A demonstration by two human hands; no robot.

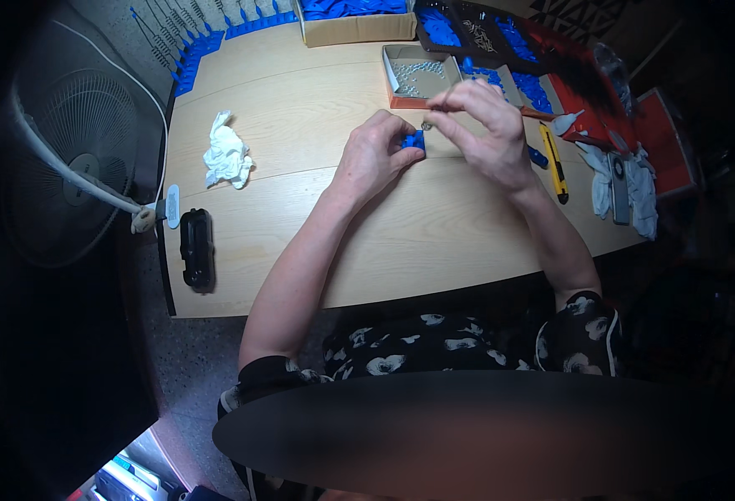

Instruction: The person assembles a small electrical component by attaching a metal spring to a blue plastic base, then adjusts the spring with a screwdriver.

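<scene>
At the middle of the table, my left hand (369, 154) is closed, with its thumb and fingers around a small blue plastic part (415, 140) close to the tabletop. Just beyond and to the right, my right hand (494, 132) is raised in a pinch. A tiny metallic piece (426, 125) shows at its fingertips, beside the blue part; its exact kind is too small to make out. Behind both hands stands a shallow open box (396, 102) holding many small silvery bits. My fingers hide much of the blue part.
A yellow utility knife (553, 163) lies right of my right hand, near white gloves (603, 179). Trays of blue parts (441, 29) and a cardboard box (359, 33) line the back. Leftward are crumpled tissue (228, 152), a black case (197, 250) and a fan (75, 175).
</scene>
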